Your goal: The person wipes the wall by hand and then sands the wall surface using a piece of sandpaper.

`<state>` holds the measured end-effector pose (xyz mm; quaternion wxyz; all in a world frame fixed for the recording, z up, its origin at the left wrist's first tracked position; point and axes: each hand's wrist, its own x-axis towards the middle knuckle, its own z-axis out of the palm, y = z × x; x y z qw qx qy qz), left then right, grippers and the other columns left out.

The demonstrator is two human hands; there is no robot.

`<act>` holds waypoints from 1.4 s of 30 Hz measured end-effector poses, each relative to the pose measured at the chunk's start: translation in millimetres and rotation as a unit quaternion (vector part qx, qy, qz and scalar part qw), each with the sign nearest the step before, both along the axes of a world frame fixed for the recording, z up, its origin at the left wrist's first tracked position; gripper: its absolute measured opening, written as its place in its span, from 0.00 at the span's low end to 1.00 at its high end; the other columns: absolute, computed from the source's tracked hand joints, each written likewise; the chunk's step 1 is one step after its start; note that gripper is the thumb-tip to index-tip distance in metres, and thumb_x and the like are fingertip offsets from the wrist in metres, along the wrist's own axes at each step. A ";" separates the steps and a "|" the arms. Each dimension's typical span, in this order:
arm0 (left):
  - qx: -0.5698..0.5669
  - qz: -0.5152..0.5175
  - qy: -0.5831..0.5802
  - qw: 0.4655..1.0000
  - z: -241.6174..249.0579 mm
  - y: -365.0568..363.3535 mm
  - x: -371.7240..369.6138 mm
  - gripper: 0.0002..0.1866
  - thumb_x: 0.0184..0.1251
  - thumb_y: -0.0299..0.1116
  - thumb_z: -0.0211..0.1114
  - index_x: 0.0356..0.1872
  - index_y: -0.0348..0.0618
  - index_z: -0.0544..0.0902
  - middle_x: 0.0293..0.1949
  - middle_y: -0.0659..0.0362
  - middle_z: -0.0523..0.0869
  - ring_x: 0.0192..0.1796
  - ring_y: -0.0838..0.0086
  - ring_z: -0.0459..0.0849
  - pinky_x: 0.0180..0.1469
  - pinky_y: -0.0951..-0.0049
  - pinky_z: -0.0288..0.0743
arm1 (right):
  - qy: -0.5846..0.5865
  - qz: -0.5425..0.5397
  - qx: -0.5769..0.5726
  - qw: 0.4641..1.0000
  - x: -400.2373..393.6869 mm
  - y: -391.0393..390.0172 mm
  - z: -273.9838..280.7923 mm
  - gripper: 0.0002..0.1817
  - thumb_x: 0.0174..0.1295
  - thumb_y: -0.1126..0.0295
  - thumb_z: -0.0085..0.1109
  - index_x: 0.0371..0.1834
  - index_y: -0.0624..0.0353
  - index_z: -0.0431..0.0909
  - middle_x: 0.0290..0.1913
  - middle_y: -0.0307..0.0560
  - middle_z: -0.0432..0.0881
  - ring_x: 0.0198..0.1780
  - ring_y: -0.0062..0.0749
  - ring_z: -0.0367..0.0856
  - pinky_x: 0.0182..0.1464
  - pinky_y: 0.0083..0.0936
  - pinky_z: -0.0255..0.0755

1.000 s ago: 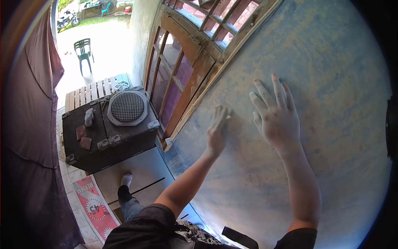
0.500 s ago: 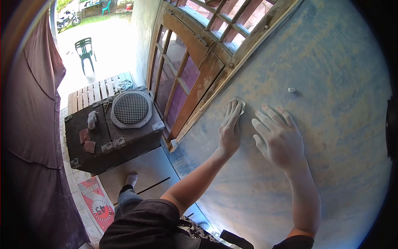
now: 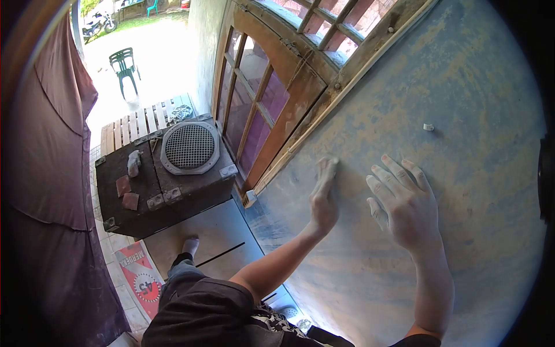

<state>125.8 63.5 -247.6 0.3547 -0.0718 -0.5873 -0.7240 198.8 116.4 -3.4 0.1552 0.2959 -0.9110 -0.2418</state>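
Note:
My left hand (image 3: 325, 191), dusted with pale powder, presses against the blotchy blue-grey wall (image 3: 358, 248). Its fingers are bunched together over what appears to be a piece of sandpaper, now hidden beneath them. To its right, my right hand (image 3: 404, 202) lies on the same wall, open, fingers spread and coated in whitish dust. It holds nothing. A small white fitting (image 3: 428, 127) sticks out from the wall above the right hand.
A wooden-framed door (image 3: 272, 98) and a barred window stand left of the wall. Below is a dark speaker box (image 3: 130, 214) with a round grille (image 3: 189, 147) and reddish squares (image 3: 130, 201) on top. A green chair (image 3: 123, 69) stands outside; a maroon curtain (image 3: 52, 168) hangs left.
My left hand has turned more edge-on, and the pale piece seen under its fingertips is now out of sight. My right hand stays spread on the wall. The view has shifted slightly.

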 end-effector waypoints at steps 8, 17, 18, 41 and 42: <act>-0.046 0.057 0.024 0.997 -68.7 -3.6 -28.1 0.32 0.72 0.09 0.54 0.77 0.37 0.77 0.75 0.37 0.77 0.80 0.44 0.72 0.83 0.53 0.66 | -0.005 0.013 0.010 1.000 1.2 3.2 -1.8 0.19 0.68 0.61 0.70 0.60 0.51 0.88 0.65 0.42 0.89 0.77 0.35 0.77 0.83 0.43 0.61; -0.057 0.092 -0.034 0.994 -34.0 1.5 -0.2 0.34 0.67 0.08 0.53 0.76 0.35 0.77 0.75 0.36 0.77 0.79 0.49 0.74 0.80 0.57 0.73 | -0.014 0.027 0.001 1.000 4.1 0.3 -1.3 0.19 0.67 0.63 0.71 0.59 0.54 0.88 0.63 0.47 0.89 0.76 0.38 0.79 0.80 0.44 0.64; -0.078 0.074 0.024 0.994 -19.1 -3.0 -1.1 0.37 0.62 0.06 0.54 0.76 0.35 0.77 0.76 0.38 0.77 0.80 0.50 0.74 0.80 0.57 0.73 | -0.018 0.027 -0.002 0.999 5.6 2.0 -1.1 0.19 0.67 0.63 0.71 0.59 0.54 0.88 0.62 0.47 0.90 0.75 0.38 0.79 0.80 0.44 0.64; -0.071 0.047 0.047 0.995 -23.1 -19.0 -28.4 0.36 0.62 0.07 0.54 0.75 0.34 0.79 0.75 0.39 0.78 0.80 0.50 0.74 0.79 0.55 0.74 | -0.031 0.007 0.016 0.999 -2.4 -3.9 -10.7 0.19 0.68 0.61 0.71 0.60 0.53 0.88 0.64 0.43 0.90 0.75 0.36 0.79 0.80 0.43 0.63; -0.121 0.063 0.063 0.989 -44.1 -21.5 -33.0 0.37 0.60 0.07 0.55 0.75 0.35 0.79 0.75 0.39 0.78 0.80 0.50 0.74 0.79 0.55 0.75 | -0.036 0.010 0.023 0.999 -2.8 -3.1 -11.1 0.19 0.69 0.60 0.71 0.60 0.52 0.88 0.64 0.43 0.89 0.75 0.36 0.79 0.81 0.43 0.63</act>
